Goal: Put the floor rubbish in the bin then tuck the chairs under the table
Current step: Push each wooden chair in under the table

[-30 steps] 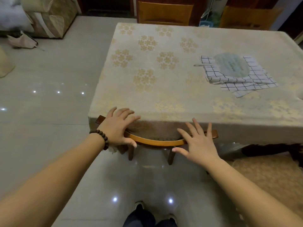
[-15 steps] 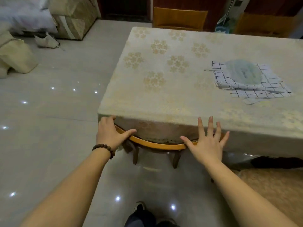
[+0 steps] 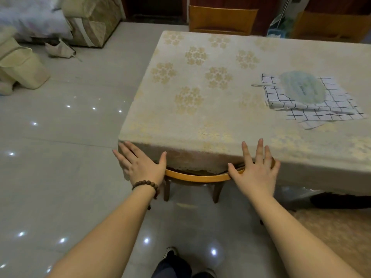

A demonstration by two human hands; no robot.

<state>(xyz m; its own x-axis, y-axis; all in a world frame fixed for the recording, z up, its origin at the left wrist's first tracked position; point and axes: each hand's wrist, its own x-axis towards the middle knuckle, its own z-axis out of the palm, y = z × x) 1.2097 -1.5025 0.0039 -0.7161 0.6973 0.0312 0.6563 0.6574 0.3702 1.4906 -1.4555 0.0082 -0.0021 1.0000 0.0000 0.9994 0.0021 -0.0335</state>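
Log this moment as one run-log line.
step: tucking chair under table | left hand: flat on backrest | right hand: flat on backrest | chair: nearly in

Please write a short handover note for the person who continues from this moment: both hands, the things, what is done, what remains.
Left hand: open, flat on the chair back.
Right hand: open, flat on the same back.
Chair: pushed under the table; only its curved back and rear legs show.
Done: this chair looks tucked.
Left: two chairs on the far side; crumpled rubbish lies on the floor near the bin.
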